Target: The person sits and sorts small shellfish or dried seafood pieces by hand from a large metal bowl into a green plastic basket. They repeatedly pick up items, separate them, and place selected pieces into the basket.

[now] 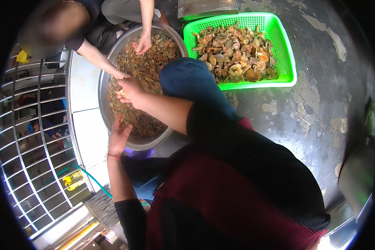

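A large round metal basin (102, 103) is filled with many small brown mushrooms (147, 67), which look wet. Over its left part, my right hand (132, 91) has its fingers closed around a pale tan piece (122, 93) that looks like a mushroom. Nearer to me, my left hand (120, 134), with a red string at the wrist, is over the basin's rim, fingers apart and nothing visible in it. To the right of the basin, a bright green perforated plastic basket (287, 62) holds a heap of larger-looking brown and orange mushrooms (237, 53).
Across the basin, a co-worker reaches in with both hands; one hand (142, 43) is over the mushrooms, the other beside my right hand. A metal box (207, 8) stands behind the basket. Metal bars (43, 134) line the left side, near a green hose (95, 179). The dark floor (268, 125) has worn patches.
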